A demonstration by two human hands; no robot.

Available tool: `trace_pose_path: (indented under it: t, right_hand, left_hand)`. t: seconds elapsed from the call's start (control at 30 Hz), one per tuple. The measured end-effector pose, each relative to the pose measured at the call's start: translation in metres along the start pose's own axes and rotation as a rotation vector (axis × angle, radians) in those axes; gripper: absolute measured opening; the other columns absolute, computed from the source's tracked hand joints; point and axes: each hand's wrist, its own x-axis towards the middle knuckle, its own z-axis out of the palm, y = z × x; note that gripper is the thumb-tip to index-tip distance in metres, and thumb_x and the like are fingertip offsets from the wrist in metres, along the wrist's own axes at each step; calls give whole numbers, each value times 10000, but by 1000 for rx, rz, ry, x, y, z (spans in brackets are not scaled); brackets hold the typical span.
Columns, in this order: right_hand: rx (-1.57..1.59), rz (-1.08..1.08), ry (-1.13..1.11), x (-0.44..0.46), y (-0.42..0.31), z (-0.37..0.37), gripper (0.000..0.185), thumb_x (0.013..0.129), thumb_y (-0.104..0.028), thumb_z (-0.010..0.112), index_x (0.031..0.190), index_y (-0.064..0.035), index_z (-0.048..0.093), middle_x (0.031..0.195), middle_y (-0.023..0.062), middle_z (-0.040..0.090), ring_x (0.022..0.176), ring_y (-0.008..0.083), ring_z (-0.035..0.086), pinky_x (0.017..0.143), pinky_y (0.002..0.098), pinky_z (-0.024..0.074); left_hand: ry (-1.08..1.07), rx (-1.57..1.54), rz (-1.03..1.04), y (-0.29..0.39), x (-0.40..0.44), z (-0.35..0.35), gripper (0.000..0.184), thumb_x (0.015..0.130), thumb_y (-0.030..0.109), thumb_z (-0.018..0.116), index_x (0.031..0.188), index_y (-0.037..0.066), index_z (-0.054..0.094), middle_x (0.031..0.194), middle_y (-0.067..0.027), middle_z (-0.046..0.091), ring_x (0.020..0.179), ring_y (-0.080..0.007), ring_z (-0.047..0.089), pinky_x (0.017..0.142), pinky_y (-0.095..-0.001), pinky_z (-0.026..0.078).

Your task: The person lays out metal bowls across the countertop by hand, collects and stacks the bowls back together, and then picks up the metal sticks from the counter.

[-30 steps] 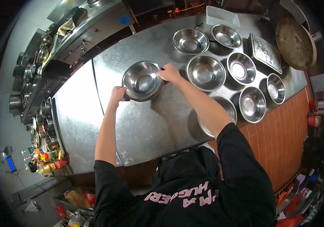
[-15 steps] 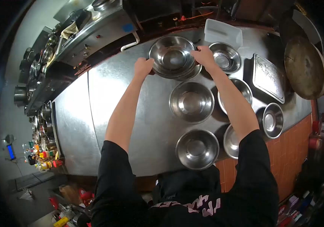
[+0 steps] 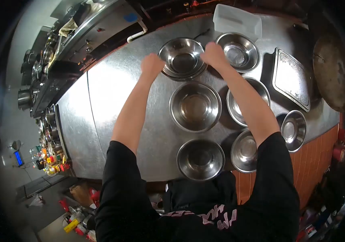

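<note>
Both of my hands are at the rim of a steel bowl [image 3: 183, 56] at the far side of the steel table. On its left rim is my left hand [image 3: 152, 65], fingers closed round the edge. Opposite, my right hand [image 3: 213, 55] is closed at the right rim. A second rim shows just beneath this bowl, so it sits in or on another one. Nearer to me are a large bowl [image 3: 195, 107] and, by the front edge, another bowl [image 3: 200, 159]. My right forearm partly covers two bowls to the right.
A translucent plastic bin [image 3: 237, 22] lies at the back beside a bowl [image 3: 237, 52]. Right of them are a rectangular metal tray [image 3: 292, 78] and a large round pan [image 3: 334, 72]. One small bowl [image 3: 294, 131] stands at the right edge. Bottles [image 3: 51, 161] are at the left.
From the left-middle of the table, my hands have carried the bowl to the far side, over another bowl. It now sits lower, with that one under it.
</note>
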Motion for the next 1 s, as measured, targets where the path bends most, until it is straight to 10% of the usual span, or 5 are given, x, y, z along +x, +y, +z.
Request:
trace_pose_path:
  t: [0.3,0.53,0.67,0.83,1.0]
  right_hand:
    - [211,62,-81,15,22,28,399,688,-226,608,970,56,625,999,254,619,952,385,600,820,401,476]
    - [182,-50,78,14,10,24,312,681,-164,537,878,62,623,908,257,621,890,364,607,760,399,462]
    - [179,-146,83,-12,-2,-6,391,655,-246,592,899,59,619,928,277,621,918,397,604,816,418,476]
    - [129,-225,121,-61,8,-24,340,683,-274,605,812,40,629,677,189,620,637,271,623,621,359,487]
    - [160,-155,34,-109,42,-8,314,680,-157,557,861,93,619,853,323,593,854,425,604,737,453,483]
  left_hand:
    - [-204,-846,-237,-24,8,26,263,811,154,527,805,-95,614,738,-167,636,573,-232,643,522,-334,564]
    - [172,-224,24,-28,4,15,349,751,238,522,712,-96,615,624,-233,612,623,-335,648,635,-383,506]
    - [157,-376,-116,10,-46,-36,330,780,225,499,662,-68,594,594,-227,602,639,-355,635,647,-398,495]
    - [201,-196,8,9,-97,-41,346,810,240,513,669,-65,598,590,-175,616,594,-302,634,590,-365,483]
    - [-85,-625,-139,-12,-131,7,355,833,234,515,728,-97,588,602,-150,581,524,-162,546,524,-330,436]
